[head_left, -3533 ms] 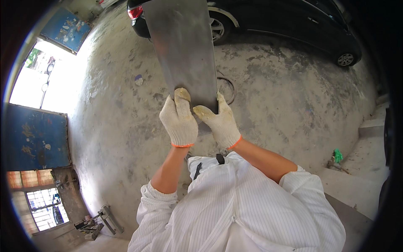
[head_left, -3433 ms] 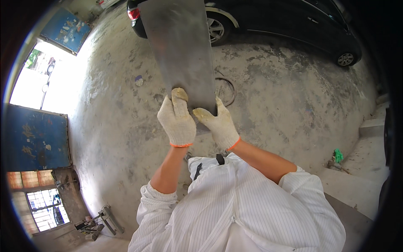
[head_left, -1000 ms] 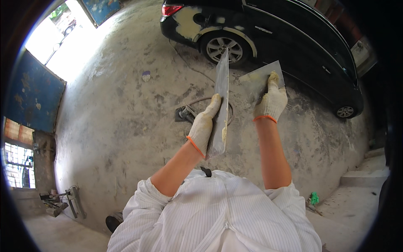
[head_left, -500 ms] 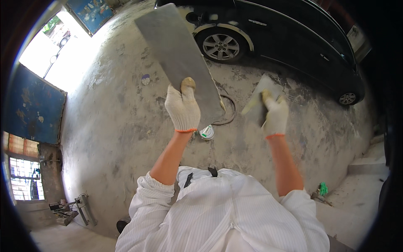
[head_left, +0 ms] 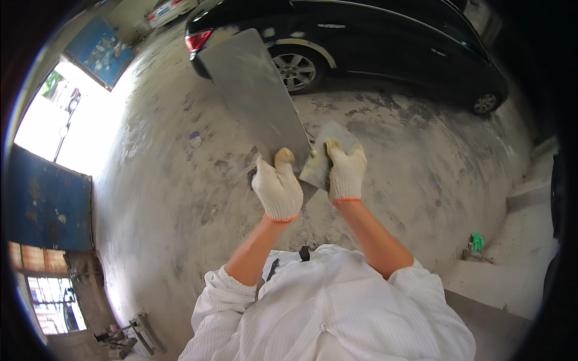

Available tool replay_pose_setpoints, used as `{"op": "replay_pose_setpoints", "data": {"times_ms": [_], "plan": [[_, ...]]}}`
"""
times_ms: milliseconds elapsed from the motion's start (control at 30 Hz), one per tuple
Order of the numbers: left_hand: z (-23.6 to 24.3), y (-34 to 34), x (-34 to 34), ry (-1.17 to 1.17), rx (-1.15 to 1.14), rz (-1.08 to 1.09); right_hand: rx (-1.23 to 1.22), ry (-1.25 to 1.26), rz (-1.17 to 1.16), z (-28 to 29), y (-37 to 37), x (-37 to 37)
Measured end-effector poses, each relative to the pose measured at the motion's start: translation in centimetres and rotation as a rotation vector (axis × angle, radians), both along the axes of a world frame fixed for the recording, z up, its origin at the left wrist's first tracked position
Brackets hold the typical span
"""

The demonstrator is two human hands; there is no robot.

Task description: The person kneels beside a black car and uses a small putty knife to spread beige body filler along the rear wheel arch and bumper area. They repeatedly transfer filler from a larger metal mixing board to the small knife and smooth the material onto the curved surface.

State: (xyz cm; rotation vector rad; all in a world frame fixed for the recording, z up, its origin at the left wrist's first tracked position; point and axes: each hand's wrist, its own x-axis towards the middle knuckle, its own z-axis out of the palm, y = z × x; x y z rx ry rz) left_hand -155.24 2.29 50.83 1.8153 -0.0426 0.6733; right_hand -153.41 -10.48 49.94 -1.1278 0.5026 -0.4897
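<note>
A long grey flat board (head_left: 256, 90) slants up and away from my left hand (head_left: 277, 189), which grips its near end with the thumb on top. Close beside it, my gloved right hand (head_left: 347, 171) is closed on a putty spreader (head_left: 341, 133), a thin greyish blade smeared with yellowish paste. The spreader's left edge is at the board's right edge; I cannot tell whether they touch. A small dab of putty (head_left: 313, 153) shows on that edge of the board. Both gloves are white knit with orange cuffs and yellow-stained thumbs.
Ahead stands a black car (head_left: 385, 48) with pale patches above its rear wheel (head_left: 295, 71). A small round disc (head_left: 195, 139) lies on the stained concrete floor. Blue metal door (head_left: 48, 198) at left, metal stand (head_left: 141, 334) at lower left, green bundle (head_left: 477, 241) at right.
My right hand has moved left with the spreader, up to the board's edge. The board has tilted slightly and sits lower in view. The hose and round tin on the floor no longer show.
</note>
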Motion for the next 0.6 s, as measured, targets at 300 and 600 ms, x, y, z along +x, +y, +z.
{"op": "replay_pose_setpoints", "data": {"times_ms": [300, 600], "plan": [[-9.5, -0.4, -4.4, 0.063, 0.422, -0.28, 0.204, -0.257, 0.099, 5.7, -9.5, 6.7], [-6.8, 3.1, 1.5, -0.177, 0.294, -0.1, 0.321, 0.697, 0.641, -4.7, -3.3, -3.1]]}}
